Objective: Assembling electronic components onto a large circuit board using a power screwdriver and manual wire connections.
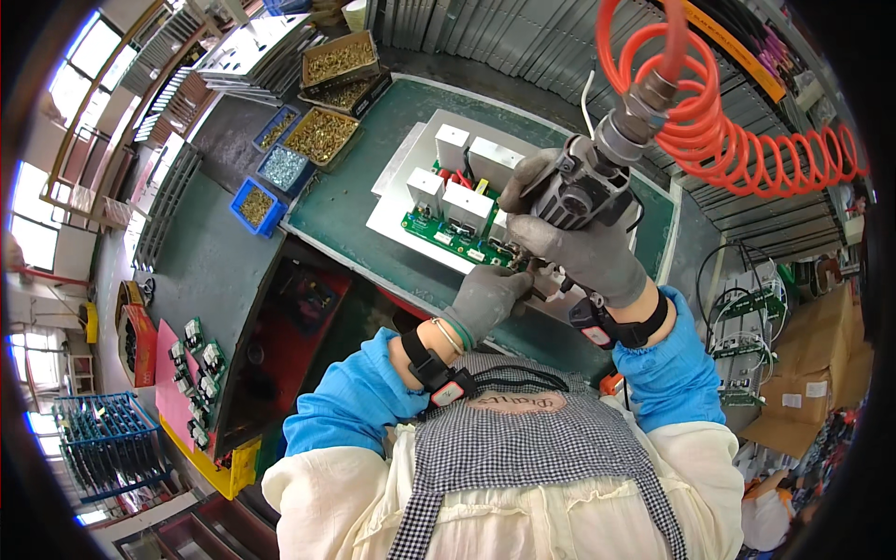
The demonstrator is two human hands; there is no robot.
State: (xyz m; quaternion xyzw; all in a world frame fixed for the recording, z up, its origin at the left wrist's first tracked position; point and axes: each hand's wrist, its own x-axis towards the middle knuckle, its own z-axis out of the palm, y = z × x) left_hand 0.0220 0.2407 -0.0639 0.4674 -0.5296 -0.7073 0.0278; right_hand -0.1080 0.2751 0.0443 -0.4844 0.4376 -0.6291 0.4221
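Note:
My right hand (597, 257), in a grey glove, is wrapped round an air screwdriver (581, 191) with a dark grey body. The driver is over the right end of a green circuit board (439, 231); its tip is hidden. My left hand (483, 301), also gloved, is closed at the board's near right edge, its fingertips pinched together near small dark parts. What they hold, if anything, is too small to make out. The board carries several silver metal blocks (467, 205) and red wires, and lies on a white metal plate (392, 220).
A red coiled air hose (737, 154) runs from the driver to the right. Trays of brass-coloured screws (322, 135) and a blue bin (257, 207) stand at the back left of the green tabletop (341, 210). Small boards lie on a pink sheet (171, 359); a cardboard box (803, 373) is at right.

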